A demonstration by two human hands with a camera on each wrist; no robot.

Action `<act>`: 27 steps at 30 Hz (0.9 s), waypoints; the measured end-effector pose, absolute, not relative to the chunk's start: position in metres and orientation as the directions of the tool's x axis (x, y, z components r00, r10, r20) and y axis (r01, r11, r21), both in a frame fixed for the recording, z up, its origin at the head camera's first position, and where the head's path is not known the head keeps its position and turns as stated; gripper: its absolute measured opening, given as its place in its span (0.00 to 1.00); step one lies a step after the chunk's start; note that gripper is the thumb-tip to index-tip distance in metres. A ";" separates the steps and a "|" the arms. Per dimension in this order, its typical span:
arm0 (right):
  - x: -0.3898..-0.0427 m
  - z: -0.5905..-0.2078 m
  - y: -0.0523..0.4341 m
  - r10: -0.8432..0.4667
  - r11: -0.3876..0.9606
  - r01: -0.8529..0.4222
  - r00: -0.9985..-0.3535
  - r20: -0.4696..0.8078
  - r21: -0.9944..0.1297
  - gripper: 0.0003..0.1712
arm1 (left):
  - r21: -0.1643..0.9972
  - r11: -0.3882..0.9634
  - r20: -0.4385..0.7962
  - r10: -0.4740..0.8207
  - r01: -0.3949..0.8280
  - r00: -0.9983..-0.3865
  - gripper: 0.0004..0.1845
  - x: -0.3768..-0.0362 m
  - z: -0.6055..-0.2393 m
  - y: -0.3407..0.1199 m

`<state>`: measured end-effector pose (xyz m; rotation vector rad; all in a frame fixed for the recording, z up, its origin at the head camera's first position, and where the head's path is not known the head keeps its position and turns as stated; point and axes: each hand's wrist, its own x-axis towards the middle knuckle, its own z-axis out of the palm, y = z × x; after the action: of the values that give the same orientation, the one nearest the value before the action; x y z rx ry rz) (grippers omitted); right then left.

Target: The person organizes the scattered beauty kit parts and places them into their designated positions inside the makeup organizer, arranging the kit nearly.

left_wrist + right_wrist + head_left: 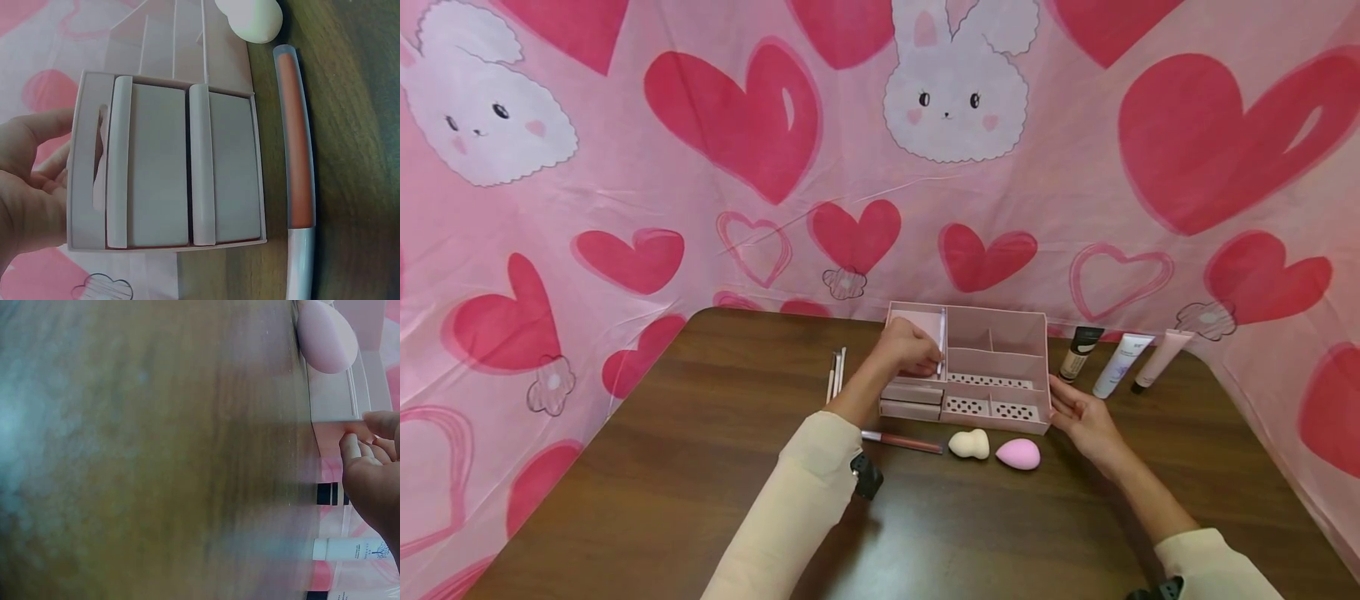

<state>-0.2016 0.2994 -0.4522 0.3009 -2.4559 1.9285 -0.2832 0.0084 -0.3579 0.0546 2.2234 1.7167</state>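
Note:
A pink makeup organizer (996, 317) stands at the back of the table, with compartments above and two small drawers (159, 165) at its left front. My left hand (910, 346) reaches into its upper left compartment. Its curled fingers are at the lower part of a slim pale lilac stick (942, 333), apparently pinching it; the fingertips are partly hidden. In the left wrist view that hand (31, 169) shows behind the drawer side. My right hand (1086, 421) holds the organizer's right front corner; the right wrist view shows the thumb and fingers (353, 447) against its edge and side.
A lip gloss tube (910, 442), a cream sponge (970, 444) and a pink sponge (1018, 454) lie before the organizer. Thin brushes (837, 372) lie left. A black-capped tube (1080, 354), a white tube (1122, 365) and a pink tube (1161, 360) stand right. A patterned cloth (737, 208) hangs behind.

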 end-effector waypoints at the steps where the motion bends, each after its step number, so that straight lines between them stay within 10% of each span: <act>1: -0.202 -0.452 0.299 -0.145 0.222 -0.151 -0.982 0.121 -0.963 0.37 | 0.946 0.278 -0.234 0.231 -0.167 -0.944 0.08 -0.283 -0.358 0.009; 27: -0.201 -0.449 0.299 -0.139 0.278 -0.094 -0.989 0.057 -0.956 0.38 | 0.936 0.332 -0.212 0.257 -0.120 -0.943 0.09 -0.280 -0.358 0.012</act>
<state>-0.2006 0.2986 -0.4487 0.2319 -2.5408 1.8967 -0.2796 0.0120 -0.3578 0.1219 2.2799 1.6438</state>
